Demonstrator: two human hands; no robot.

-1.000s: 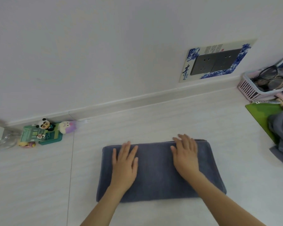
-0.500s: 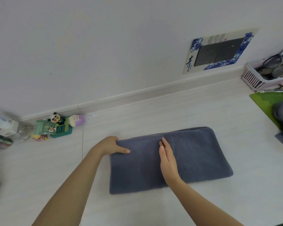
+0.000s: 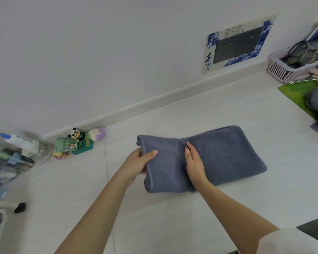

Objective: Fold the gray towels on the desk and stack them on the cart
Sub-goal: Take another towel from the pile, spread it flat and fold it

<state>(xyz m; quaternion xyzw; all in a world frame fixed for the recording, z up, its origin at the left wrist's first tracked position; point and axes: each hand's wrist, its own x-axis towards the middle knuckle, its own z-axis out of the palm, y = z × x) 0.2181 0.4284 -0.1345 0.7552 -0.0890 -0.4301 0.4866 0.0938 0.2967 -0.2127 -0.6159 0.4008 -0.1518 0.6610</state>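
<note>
On the desk the left hand grips the towel at its left end while the flat, relaxed right hand presses its middle as a crease, so next the left end probably must be carried over to the right.

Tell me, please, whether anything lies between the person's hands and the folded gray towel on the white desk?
Nothing does: the left hand already grips the folded gray towel at its left end, and the right hand rests edge-on along its middle.

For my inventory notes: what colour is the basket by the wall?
Pale pink, a slatted plastic basket, seen at the right edge of the head view.
</note>
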